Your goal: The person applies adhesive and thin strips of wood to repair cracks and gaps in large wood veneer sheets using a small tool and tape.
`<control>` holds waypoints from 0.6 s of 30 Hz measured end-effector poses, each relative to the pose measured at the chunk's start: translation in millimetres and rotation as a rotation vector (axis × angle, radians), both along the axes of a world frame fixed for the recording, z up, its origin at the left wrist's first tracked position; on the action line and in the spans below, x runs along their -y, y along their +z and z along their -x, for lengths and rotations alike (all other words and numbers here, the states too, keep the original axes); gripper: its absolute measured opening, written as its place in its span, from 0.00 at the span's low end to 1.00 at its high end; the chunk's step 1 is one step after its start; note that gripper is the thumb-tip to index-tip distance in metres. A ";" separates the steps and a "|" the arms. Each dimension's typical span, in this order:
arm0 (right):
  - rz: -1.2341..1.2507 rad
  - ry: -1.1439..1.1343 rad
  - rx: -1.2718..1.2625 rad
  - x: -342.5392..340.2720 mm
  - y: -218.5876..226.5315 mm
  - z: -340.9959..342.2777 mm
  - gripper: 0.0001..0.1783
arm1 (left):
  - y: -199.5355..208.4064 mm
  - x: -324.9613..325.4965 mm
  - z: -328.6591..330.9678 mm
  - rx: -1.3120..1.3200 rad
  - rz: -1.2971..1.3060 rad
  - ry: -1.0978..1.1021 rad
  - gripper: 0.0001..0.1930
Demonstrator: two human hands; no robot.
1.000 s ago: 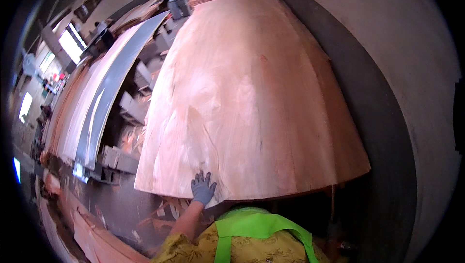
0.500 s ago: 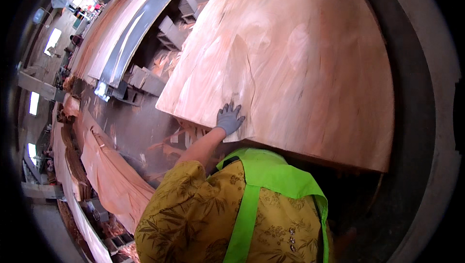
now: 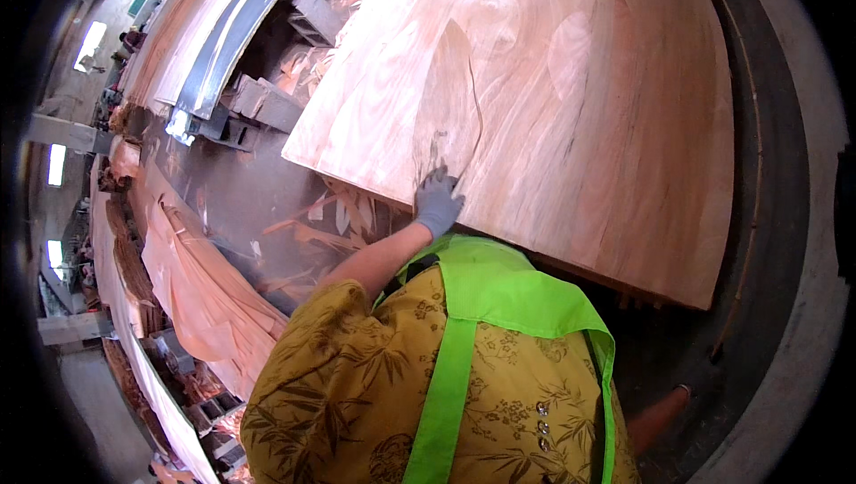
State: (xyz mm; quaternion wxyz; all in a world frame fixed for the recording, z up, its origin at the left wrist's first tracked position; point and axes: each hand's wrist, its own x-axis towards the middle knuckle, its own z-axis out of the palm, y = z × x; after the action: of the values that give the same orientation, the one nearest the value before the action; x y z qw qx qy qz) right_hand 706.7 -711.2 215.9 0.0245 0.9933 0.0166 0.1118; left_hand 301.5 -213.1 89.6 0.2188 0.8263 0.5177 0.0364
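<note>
- Position: the pale wood sheet [image 3: 571, 127] lies broad and mostly flat in front of the person; its near edge runs beside the bright green garment [image 3: 517, 279].
- Left hand [image 3: 439, 203]: grey-gloved, palm down at the near edge, fingers extended and fairly close together — it rests on the surface and grasps nothing visible.
- Right hand [image 3: 702, 381]: low at the right, in deep shadow, near the lower end of a thin stick [image 3: 756, 154]; whether the fingers close on it cannot be told.
- Complete, as judged: the sheet is spread out, and a tongue-shaped section [image 3: 448, 82] lies nearly level with the surrounding surface.
- Outstanding, as judged: a dark split [image 3: 480, 118] along that section's right side is not closed — this spot appears unfinished. The sheet's far end is out of view; overall progress cannot be confirmed.
</note>
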 end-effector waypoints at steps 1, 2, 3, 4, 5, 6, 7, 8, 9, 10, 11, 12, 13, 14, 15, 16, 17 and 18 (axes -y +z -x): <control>0.030 -0.025 -0.025 1.2 4.3 1.7 0.25 | -1.5 -9.2 6.7 0.100 0.081 0.051 0.25; 0.035 0.003 0.009 4.4 6.7 1.3 0.25 | -2.4 -15.7 13.0 0.208 -0.106 0.007 0.13; 0.053 0.055 0.086 8.8 5.4 0.6 0.25 | -2.1 -24.0 18.5 0.347 0.102 0.173 0.13; 0.069 0.106 0.162 15.0 2.8 -0.8 0.24 | 0.1 -34.4 23.4 0.435 0.371 0.362 0.13; 0.030 0.105 0.195 21.6 -2.5 -1.9 0.24 | 3.6 -44.8 27.9 0.552 0.639 0.531 0.12; -0.010 0.107 0.228 27.7 -10.0 -4.6 0.24 | 8.3 -52.9 33.3 0.593 0.513 0.469 0.12; -0.051 0.109 0.259 33.4 -18.9 -7.7 0.24 | 14.2 -60.5 40.1 0.681 0.364 0.374 0.12; 0.078 0.115 0.278 39.9 -26.1 -12.6 0.27 | 21.0 -69.3 45.5 0.656 0.328 0.342 0.12; 0.207 0.121 0.290 46.8 -31.8 -17.2 0.30 | 26.6 -73.4 48.1 0.715 0.235 0.285 0.12; 0.337 0.126 0.307 53.1 -37.6 -21.5 0.34 | 33.0 -76.9 52.6 0.641 0.177 0.230 0.13; 0.393 0.120 0.326 57.6 -42.4 -26.1 0.33 | 39.2 -79.5 55.6 0.552 0.122 0.189 0.14; 0.386 0.118 0.323 59.9 -49.4 -28.6 0.32 | 44.0 -79.6 55.8 0.493 0.102 0.158 0.14; 0.350 0.118 0.315 60.3 -54.7 -30.5 0.32 | 48.4 -79.1 55.4 0.434 0.079 0.129 0.14; 0.303 0.119 0.292 58.3 -60.4 -30.7 0.31 | 52.2 -77.5 54.2 0.364 0.070 0.113 0.14; 0.265 0.120 0.268 55.0 -64.6 -29.2 0.30 | 55.1 -75.6 52.0 0.338 0.024 0.117 0.14; 0.225 0.119 0.241 49.2 -69.2 -24.8 0.30 | 56.8 -73.2 48.9 0.301 -0.008 0.134 0.14; 0.191 0.113 0.200 42.5 -72.7 -17.8 0.29 | 58.2 -70.7 47.5 0.287 -0.047 0.144 0.15; 0.161 0.107 0.153 34.8 -74.1 -9.5 0.29 | 59.4 -68.6 48.8 0.297 -0.123 0.170 0.15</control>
State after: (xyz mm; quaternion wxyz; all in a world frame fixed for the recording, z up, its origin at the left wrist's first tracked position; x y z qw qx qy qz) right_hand 716.2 -746.1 141.8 0.0993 0.9744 0.0765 0.1866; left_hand 252.7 -144.5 149.1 0.2381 0.7768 0.5447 0.2078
